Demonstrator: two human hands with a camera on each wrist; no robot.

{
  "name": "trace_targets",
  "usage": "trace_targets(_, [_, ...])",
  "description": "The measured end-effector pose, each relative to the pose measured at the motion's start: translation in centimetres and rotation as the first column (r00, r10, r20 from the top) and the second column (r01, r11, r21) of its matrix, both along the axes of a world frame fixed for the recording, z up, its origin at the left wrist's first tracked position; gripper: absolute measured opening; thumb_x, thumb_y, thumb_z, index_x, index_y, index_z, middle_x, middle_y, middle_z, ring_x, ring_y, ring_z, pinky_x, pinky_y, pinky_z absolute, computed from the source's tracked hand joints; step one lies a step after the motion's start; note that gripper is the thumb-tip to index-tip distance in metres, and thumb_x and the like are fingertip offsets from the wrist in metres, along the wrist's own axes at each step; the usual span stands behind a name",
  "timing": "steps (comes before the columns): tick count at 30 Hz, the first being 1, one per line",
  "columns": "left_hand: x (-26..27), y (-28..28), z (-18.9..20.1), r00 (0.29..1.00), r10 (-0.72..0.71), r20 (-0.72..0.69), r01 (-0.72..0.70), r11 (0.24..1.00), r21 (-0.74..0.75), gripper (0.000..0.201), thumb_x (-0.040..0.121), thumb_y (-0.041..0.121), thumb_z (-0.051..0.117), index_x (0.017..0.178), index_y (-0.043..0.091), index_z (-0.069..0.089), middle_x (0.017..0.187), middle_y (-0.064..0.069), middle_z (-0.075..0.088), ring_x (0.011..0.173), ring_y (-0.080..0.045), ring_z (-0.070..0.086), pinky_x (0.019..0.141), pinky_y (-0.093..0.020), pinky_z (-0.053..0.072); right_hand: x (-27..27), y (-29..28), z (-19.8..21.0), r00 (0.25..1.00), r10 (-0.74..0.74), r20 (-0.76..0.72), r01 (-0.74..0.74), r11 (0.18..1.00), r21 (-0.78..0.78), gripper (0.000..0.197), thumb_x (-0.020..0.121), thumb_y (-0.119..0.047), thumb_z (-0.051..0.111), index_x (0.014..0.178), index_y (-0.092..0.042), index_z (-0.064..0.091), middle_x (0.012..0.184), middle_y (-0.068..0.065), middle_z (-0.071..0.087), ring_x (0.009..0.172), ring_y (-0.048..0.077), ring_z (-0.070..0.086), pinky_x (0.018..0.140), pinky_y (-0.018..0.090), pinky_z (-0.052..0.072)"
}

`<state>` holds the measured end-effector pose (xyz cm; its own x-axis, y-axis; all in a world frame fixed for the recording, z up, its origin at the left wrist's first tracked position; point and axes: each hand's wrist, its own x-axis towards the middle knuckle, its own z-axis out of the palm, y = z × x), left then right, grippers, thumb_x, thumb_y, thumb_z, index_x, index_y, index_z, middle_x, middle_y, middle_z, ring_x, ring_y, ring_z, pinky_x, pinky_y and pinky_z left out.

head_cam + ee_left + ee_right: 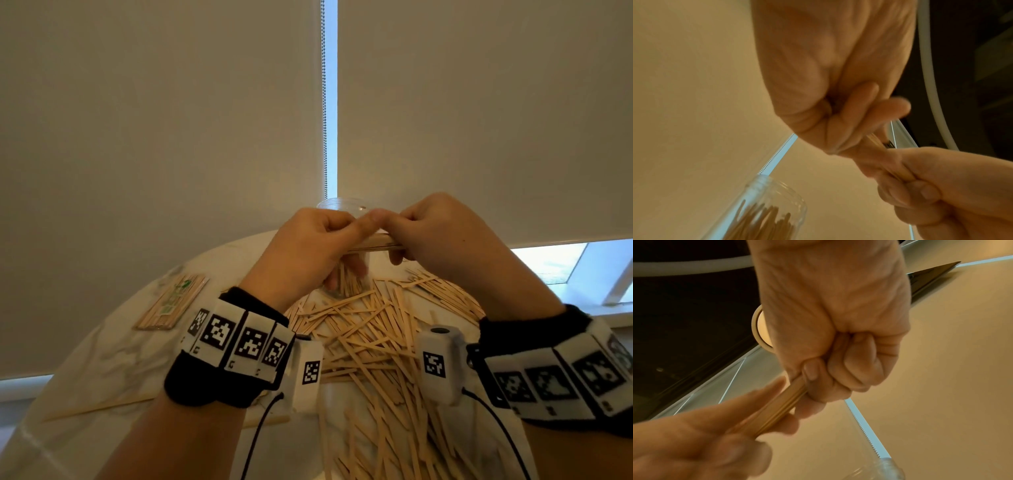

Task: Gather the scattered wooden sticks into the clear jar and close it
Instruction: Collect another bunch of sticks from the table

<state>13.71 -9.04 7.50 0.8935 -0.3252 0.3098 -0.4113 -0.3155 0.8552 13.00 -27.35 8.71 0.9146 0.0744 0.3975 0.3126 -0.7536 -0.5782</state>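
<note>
A small bundle of wooden sticks [376, 244] is held level above the table between both hands. My left hand [318, 246] pinches its left end with thumb and fingers. My right hand [442, 240] is curled round its right end; the right wrist view shows that grip on the bundle [781, 405]. The clear jar [349, 277] stands open just behind the hands, with several sticks upright inside [760, 217]. Neither hand touches it. Many loose sticks [376, 342] lie scattered on the white table [102, 359] below my wrists. No lid shows.
A flat packet of sticks [171, 301] lies at the table's far left. Two long thin skewers [102, 407] lie near the left front edge. Roller blinds [154, 120] and a bead chain [323, 102] hang close behind the table.
</note>
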Motion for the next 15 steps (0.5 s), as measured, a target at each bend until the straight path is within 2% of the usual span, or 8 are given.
trace_targets(2, [0.3, 0.3, -0.3, 1.000, 0.019, 0.005, -0.019, 0.999, 0.038, 0.046, 0.093, 0.056, 0.057, 0.094, 0.016, 0.079, 0.056, -0.003, 0.062, 0.039, -0.008, 0.046, 0.044, -0.015, 0.039, 0.0, -0.1, 0.2, 0.999, 0.035, -0.003, -0.035, 0.999, -0.011, 0.060, 0.098, -0.057, 0.046, 0.058, -0.019, 0.070, 0.048, 0.001, 0.060, 0.037, 0.003, 0.046, 0.052, 0.022, 0.036])
trace_targets(5, [1.3, 0.7, -1.0, 0.990, 0.141, -0.017, -0.142, 0.988, -0.053, 0.052, 0.093, 0.056, 0.059, 0.088, 0.008, 0.078, 0.049, 0.001, 0.052, 0.037, -0.007, 0.043, 0.043, -0.016, 0.038, -0.4, 0.0, 0.3, 0.999, 0.040, 0.029, -0.036, 0.991, -0.130, 0.052, 0.101, -0.054, 0.038, 0.068, -0.024, 0.065, 0.057, -0.003, 0.061, 0.050, 0.005, 0.054, 0.056, 0.028, 0.039])
trace_targets(7, [1.8, 0.8, -1.4, 0.979, 0.174, -0.106, -0.187, 0.974, -0.129, 0.048, 0.094, 0.053, 0.060, 0.088, 0.008, 0.078, 0.049, 0.002, 0.050, 0.038, -0.008, 0.041, 0.042, -0.019, 0.038, -0.4, 0.2, 0.1, 0.998, 0.033, 0.055, -0.023, 0.984, -0.175, 0.050, 0.102, -0.054, 0.036, 0.073, -0.025, 0.064, 0.064, 0.000, 0.062, 0.058, 0.014, 0.057, 0.057, 0.031, 0.043])
trace_targets(9, [2.1, 0.6, -1.7, 0.966, 0.129, -0.226, -0.178, 0.961, -0.213, 0.046, 0.095, 0.049, 0.061, 0.091, 0.006, 0.076, 0.051, 0.001, 0.049, 0.038, -0.006, 0.039, 0.040, -0.018, 0.035, -0.1, 0.5, -0.4, 0.990, -0.005, 0.140, 0.028, 0.986, -0.163, 0.053, 0.102, -0.054, 0.037, 0.066, -0.023, 0.063, 0.056, 0.000, 0.056, 0.053, 0.014, 0.052, 0.053, 0.029, 0.039])
trace_targets(12, [2.2, 0.3, -1.9, 0.934, 0.059, -0.353, -0.158, 0.953, -0.258, 0.046, 0.098, 0.048, 0.056, 0.097, 0.006, 0.073, 0.056, -0.001, 0.054, 0.039, -0.006, 0.041, 0.037, -0.016, 0.034, 0.9, 0.6, -1.1, 0.972, -0.075, 0.222, 0.106, 0.986, -0.131, 0.060, 0.102, -0.052, 0.041, 0.055, -0.019, 0.060, 0.047, 0.002, 0.049, 0.043, 0.012, 0.043, 0.049, 0.026, 0.033])
trace_targets(15, [2.7, 0.7, -2.0, 0.921, 0.091, -0.378, -0.214, 0.931, -0.297, 0.050, 0.103, 0.052, 0.041, 0.101, 0.012, 0.070, 0.067, -0.004, 0.068, 0.052, -0.012, 0.055, 0.047, -0.021, 0.042, 1.5, -0.5, -1.2, 0.961, -0.157, 0.228, 0.169, 0.985, -0.032, 0.059, 0.101, -0.051, 0.044, 0.057, -0.016, 0.064, 0.046, 0.004, 0.051, 0.043, 0.016, 0.045, 0.050, 0.031, 0.039])
